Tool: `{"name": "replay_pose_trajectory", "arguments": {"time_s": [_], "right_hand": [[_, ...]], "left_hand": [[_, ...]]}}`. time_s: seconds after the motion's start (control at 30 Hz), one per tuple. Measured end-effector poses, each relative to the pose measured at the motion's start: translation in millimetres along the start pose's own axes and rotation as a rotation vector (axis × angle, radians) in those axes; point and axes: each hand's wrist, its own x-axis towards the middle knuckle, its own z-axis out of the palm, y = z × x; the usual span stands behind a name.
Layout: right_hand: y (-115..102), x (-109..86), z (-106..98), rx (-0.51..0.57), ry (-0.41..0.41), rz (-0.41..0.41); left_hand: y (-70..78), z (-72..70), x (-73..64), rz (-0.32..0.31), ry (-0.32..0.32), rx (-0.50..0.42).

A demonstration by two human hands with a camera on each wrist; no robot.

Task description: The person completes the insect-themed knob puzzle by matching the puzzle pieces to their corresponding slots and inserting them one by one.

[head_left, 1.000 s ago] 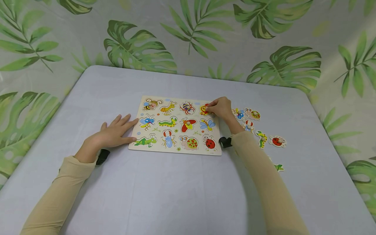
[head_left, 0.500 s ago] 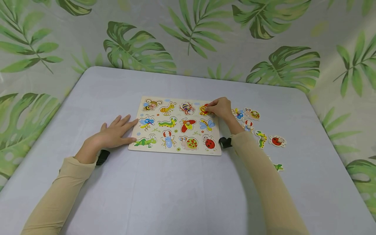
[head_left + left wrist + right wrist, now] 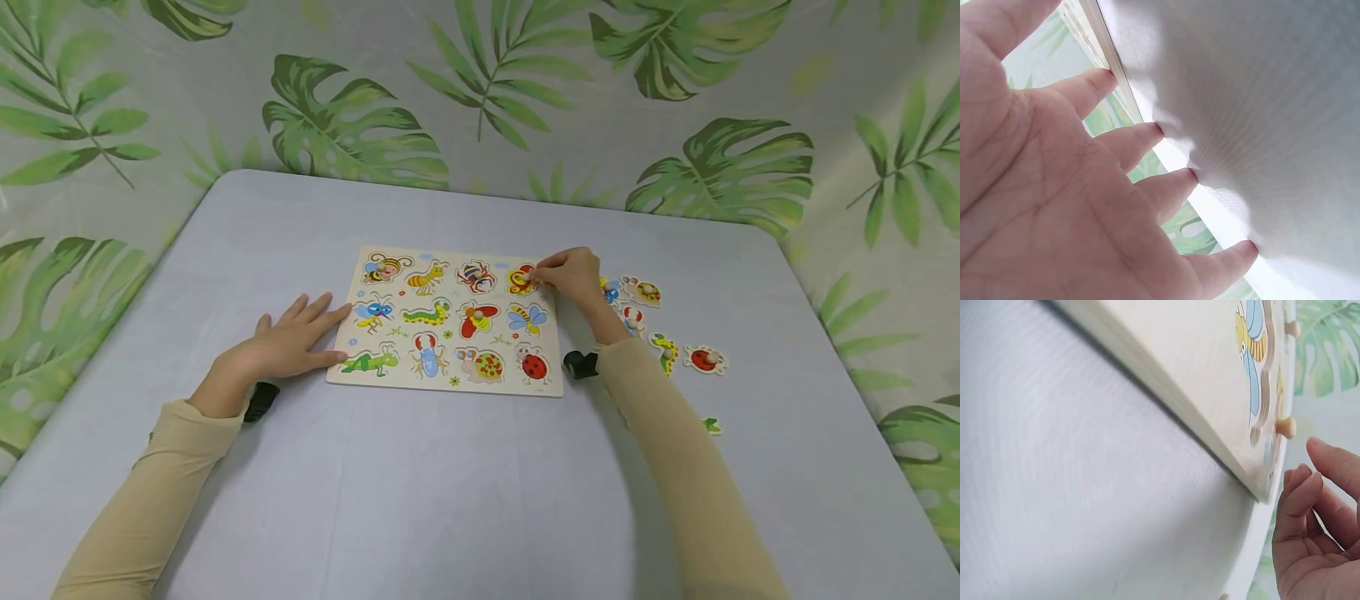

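Note:
A wooden insect peg puzzle board (image 3: pixel 390 321) lies on the table. The left hand (image 3: pixel 292 340) rests at its left edge with fingers spread; in the left wrist view fingertips (image 3: pixel 1247 250) press on the white cloth, and thumb and index finger meet the board's side. At the upper right corner, the right hand (image 3: pixel 573 277) is just beside the butterfly piece (image 3: pixel 520 280), which sits in its recess. The right wrist view shows the wooden knob (image 3: pixel 1285 427) standing free, apart from the loosely bent fingers (image 3: pixel 1300 503). Bee (image 3: pixel 381 268), spider (image 3: pixel 476 276) and red-winged bug (image 3: pixel 478 318) pieces also sit in the board.
Right of the board lie loose pieces: a snail (image 3: pixel 642 291), a ladybug (image 3: pixel 706 360), a caterpillar (image 3: pixel 666 353), a stag beetle (image 3: pixel 632 318) and a green one (image 3: pixel 712 425) partly under the right sleeve (image 3: pixel 675 450). A leaf-patterned curtain (image 3: pixel 360 108) hangs behind the table.
The right hand has let go of the butterfly piece's knob and shifted slightly right. The left hand stays in place at the board's edge.

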Motion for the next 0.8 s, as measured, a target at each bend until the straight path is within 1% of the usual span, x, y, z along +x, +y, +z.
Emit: {"name": "replay_pose_trajectory", "arguments": {"time_s": [0.1, 0.47, 0.57, 0.73, 0.8], "right_hand": [[3, -0.8, -4, 0.006, 0.023, -0.005], [19, -4.6, -20, 0.027, 0.098, 0.057], [24, -5.1, -25, 0.034, 0.116, 0.056], [33, -7.2, -37, 0.087, 0.14, 0.057], [37, -9.1, -43, 0.124, 0.143, 0.057]], "left_hand": [[0.1, -0.6, -0.3, 0.001, -0.004, -0.002], [0.1, 0.1, -0.3, 0.002, -0.01, -0.014], [-0.2, 0.5, 0.0, 0.0, -0.011, -0.013], [-0.9, 0.9, 0.4, 0.004, -0.008, -0.014], [-1.1, 1.1, 0.5, 0.004, -0.007, -0.017]]}}
